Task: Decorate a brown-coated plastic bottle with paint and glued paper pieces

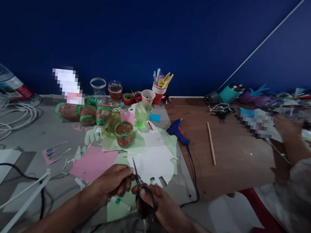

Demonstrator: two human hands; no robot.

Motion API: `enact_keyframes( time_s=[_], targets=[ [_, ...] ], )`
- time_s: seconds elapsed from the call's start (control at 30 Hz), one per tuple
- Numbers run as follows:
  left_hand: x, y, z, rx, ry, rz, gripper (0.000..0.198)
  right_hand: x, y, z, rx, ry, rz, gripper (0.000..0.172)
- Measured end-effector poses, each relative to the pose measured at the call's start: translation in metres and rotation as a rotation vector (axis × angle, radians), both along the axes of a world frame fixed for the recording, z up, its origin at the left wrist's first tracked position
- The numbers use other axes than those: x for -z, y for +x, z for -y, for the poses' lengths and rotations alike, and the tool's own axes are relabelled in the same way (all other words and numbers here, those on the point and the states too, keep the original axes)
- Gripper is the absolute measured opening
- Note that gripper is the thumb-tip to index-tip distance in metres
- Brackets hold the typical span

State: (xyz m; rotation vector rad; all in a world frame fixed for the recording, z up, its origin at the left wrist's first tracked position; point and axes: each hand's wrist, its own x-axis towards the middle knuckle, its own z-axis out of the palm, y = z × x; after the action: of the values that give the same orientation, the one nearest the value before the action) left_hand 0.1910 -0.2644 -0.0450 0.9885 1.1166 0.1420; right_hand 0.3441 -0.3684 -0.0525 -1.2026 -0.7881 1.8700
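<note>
My right hand (162,206) grips a pair of black-handled scissors (136,173), blades pointing up and to the left. Close to the blades, my left hand (117,179) is closed in a pinch; whatever is between its fingers is too small to make out. Beyond both hands lies white paper (152,160) with cut edges. Pink paper (95,164) rests left of it, partly behind my left hand. Light green paper (118,216) shows under my hands, with a white tube-like piece (121,203) on it. Farther back stands a small brown-filled cup with a green rim (124,133).
A blue glue gun (180,132) and a wooden stick (210,144) lie to the right. Several cups, including a red one with cutlery (159,91), line the wall. White cables (2,115) coil at left. Another person's arm (292,138) reaches in at right.
</note>
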Motion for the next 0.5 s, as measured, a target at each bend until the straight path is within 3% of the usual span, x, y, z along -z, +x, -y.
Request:
enact_keyframes(
  time_s=[0.27,0.5],
  targets=[
    [-0.004,0.001,-0.003,0.023,0.017,-0.067,0.034,-0.010,-0.004,0.002,0.073,-0.118,-0.043,0.067],
    [-0.013,0.001,-0.003,0.001,-0.023,-0.038,0.033,-0.010,-0.005,0.003,0.101,-0.127,-0.046,0.068]
  ],
)
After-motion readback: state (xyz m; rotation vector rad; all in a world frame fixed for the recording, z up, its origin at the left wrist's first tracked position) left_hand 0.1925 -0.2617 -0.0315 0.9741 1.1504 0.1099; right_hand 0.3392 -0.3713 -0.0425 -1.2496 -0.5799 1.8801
